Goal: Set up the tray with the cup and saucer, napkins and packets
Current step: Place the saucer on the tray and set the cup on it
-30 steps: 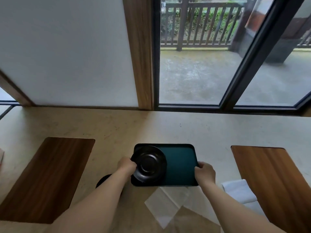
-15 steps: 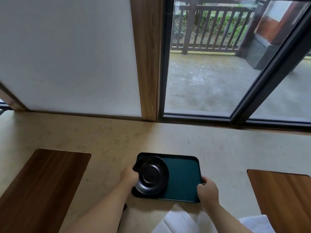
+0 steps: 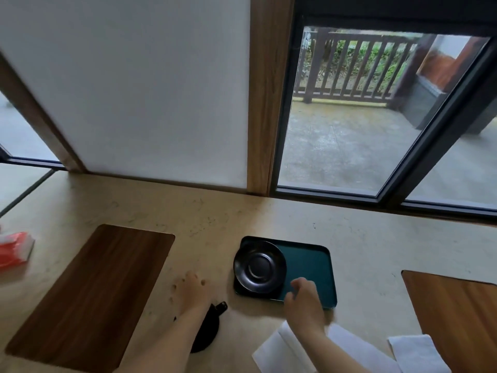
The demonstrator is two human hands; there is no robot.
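Both hands have released since the earlier frames: the left hand (image 3: 189,290) has let go of the saucer (image 3: 259,266) and moved off to the left onto the desk (image 3: 209,219), and the right hand (image 3: 304,297) has left the tray's right edge and now sits over its near edge.

Task status, as judged from this view:
- Done: the black saucer rests on the left part of the dark green tray (image 3: 309,262), its rim overhanging the tray's left side slightly.
- Left: the dark cup (image 3: 208,329) is on the desk near the left forearm, partly hidden by it, not yet on the saucer.
- Left: white napkins (image 3: 282,351) lie on the desk at the near edge of the view, behind the right forearm; another white folded piece (image 3: 414,351) lies further right.
- Left: a red-and-white pack (image 3: 14,249), possibly the packets, sits at the far left, well apart from the tray.

Hand pose: the left hand is open, palm down, fingers spread, flat on or just above the desk between the left wooden mat (image 3: 96,292) and the tray, holding nothing. The right hand is loosely curled, fingers over the tray's near right portion, gripping nothing visible; whether it touches the tray cannot be determined.
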